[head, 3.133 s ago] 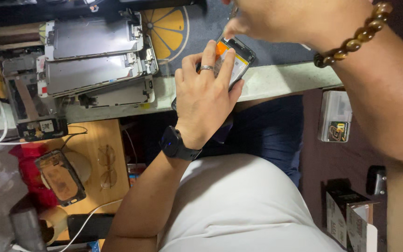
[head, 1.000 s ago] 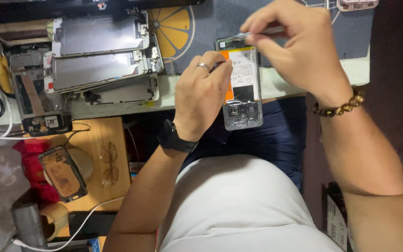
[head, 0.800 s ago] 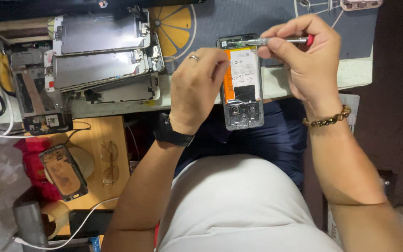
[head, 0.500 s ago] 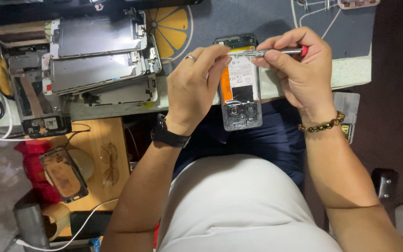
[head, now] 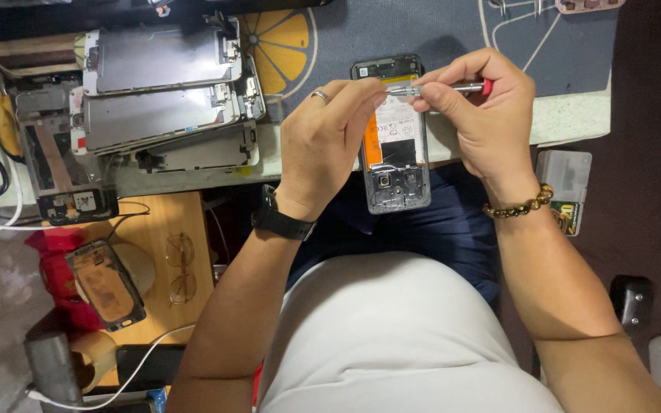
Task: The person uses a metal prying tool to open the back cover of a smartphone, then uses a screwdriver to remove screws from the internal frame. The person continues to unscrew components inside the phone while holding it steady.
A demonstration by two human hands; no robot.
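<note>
Fingers: left hand (head: 329, 145) closed on the opened phone (head: 393, 145); right hand (head: 487, 115) pinching the screwdriver (head: 453, 87).
Tip: above the phone's upper part.

Right hand (head: 491, 115) brought down from above the opened phone (head: 395, 141) to its upper end, now gripping a red-capped screwdriver (head: 441, 89) laid across it. Phone shifted from a tilted position under the left hand (head: 330, 145) to lying straight, overhanging the worktop (head: 568, 122) edge. Left fingertips moved to the screwdriver tip.

Bright, even overhead light; sharp, soft shadows.
</note>
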